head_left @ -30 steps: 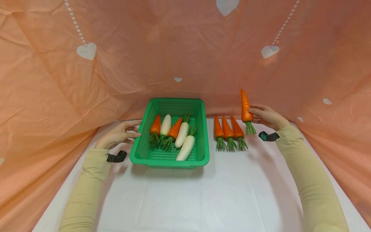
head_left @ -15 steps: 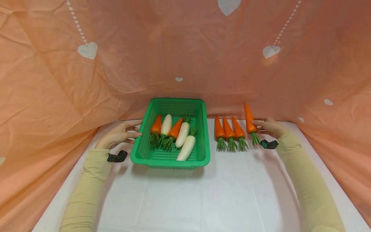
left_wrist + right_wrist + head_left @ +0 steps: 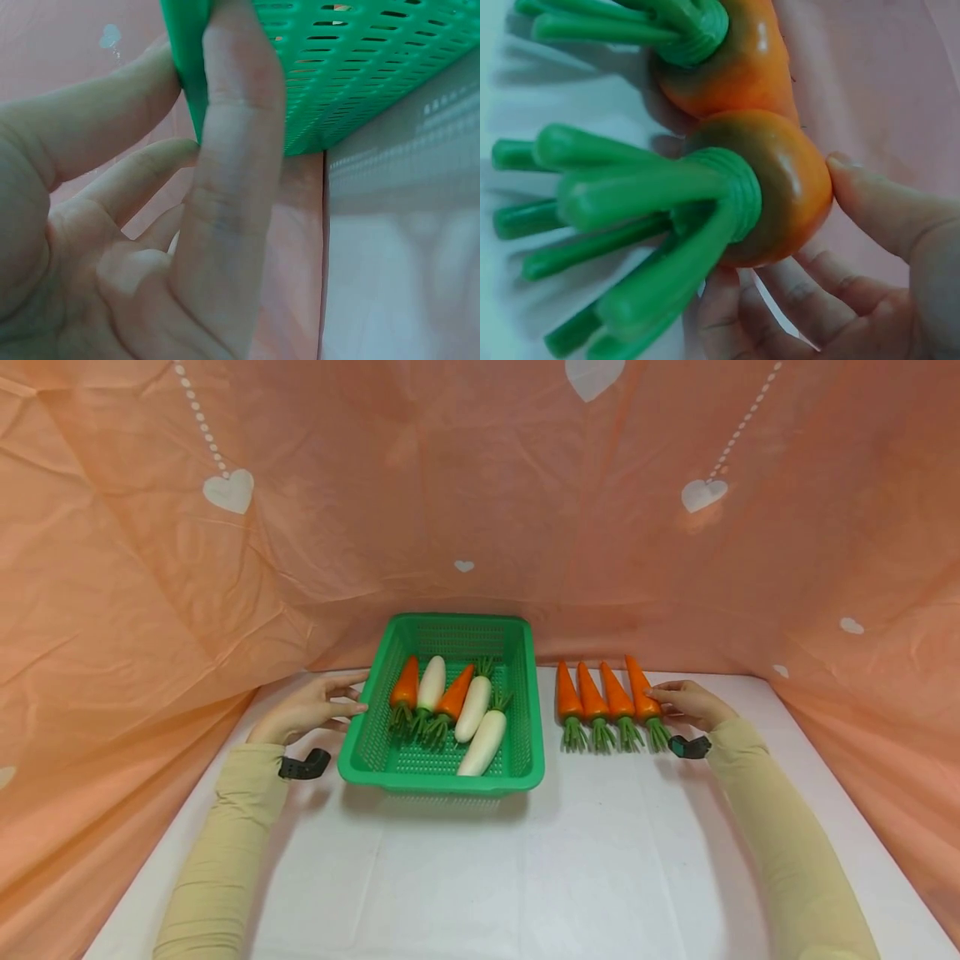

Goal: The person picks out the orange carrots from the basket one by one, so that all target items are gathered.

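The green basket holds two carrots, one of them an orange carrot, and several white radishes, one of them a white radish. My left hand is at the basket's left side, its fingers and thumb at the rim; the left wrist view shows the basket rim between them. On the table to the right, several carrots lie in a row with tips pointing away. My right hand holds the rightmost carrot near its thick end, thumb on one side and fingers beneath in the right wrist view.
White cloth covers the table. An orange curtain with white hearts rises behind it and along both sides. The neighbouring carrot lies right against the held one.
My right hand has lowered the carrot from above the table to the right end of the row, its tip coming down level with the others. The left hand and basket stay put.
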The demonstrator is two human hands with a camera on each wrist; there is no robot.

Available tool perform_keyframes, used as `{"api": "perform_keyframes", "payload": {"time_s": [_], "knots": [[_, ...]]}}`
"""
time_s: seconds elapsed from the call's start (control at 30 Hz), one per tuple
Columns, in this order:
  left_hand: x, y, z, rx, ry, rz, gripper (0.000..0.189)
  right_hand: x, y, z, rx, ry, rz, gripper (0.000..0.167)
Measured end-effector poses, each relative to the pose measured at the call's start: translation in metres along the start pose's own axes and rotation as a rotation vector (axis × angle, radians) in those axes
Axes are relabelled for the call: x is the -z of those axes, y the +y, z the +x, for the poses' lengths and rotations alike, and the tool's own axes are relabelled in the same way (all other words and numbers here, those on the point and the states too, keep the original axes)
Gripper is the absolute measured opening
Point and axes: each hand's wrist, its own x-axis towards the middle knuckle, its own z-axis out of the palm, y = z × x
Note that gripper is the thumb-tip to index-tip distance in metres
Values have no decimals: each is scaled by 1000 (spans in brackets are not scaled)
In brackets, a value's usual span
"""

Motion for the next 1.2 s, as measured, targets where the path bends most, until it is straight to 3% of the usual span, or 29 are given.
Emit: {"api": "perform_keyframes", "payload": {"time_s": [0.9, 1.2], "knots": [[0, 3, 1, 31, 1, 10, 68, 8, -10, -16, 37, -23, -46, 54], [0, 3, 0, 18, -5, -7, 68, 4, -8, -15, 4, -29, -17, 48]]}}
